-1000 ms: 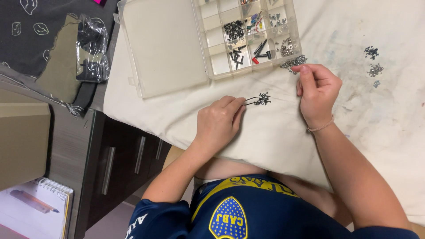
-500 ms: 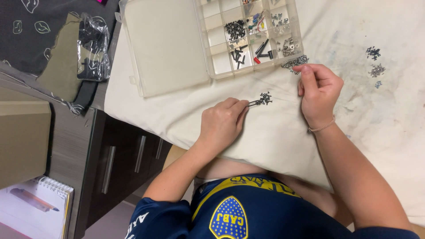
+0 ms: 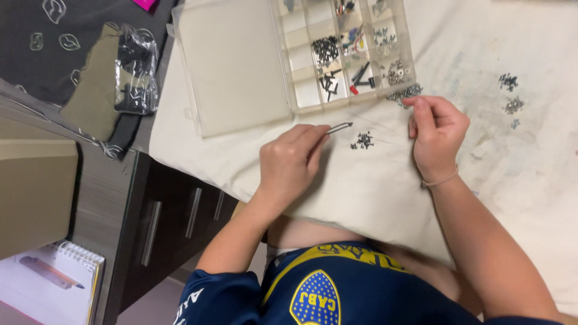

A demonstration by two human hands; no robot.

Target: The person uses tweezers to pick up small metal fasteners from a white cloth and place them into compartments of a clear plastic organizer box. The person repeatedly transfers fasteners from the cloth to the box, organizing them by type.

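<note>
A: Which step is judged to be in hand?

B: Sorting of small screws, it seems. Tweezers are held in the left hand, whose fingers are pinched together on the shank, the tips pointing right toward a little screw pile on the cloth. The tips are just beside the pile, not touching it, and nothing can be made out between them.

A: And what would the next move call for?

B: In all likelihood a short, fine reach rightward, so that a single screw is nipped without the others being scattered. Steadiness would be needed; the pieces are tiny.

A: Where is the pile placed?

B: Between the two hands, near the counter's near edge, just below the open organiser box, whose lid is laid flat toward the left.

A: The right hand?

B: It is held just right of the pile, the fingers drawn together; whether anything is pinched cannot be told. Another screw heap is seen just above it, by the box's corner.
</note>
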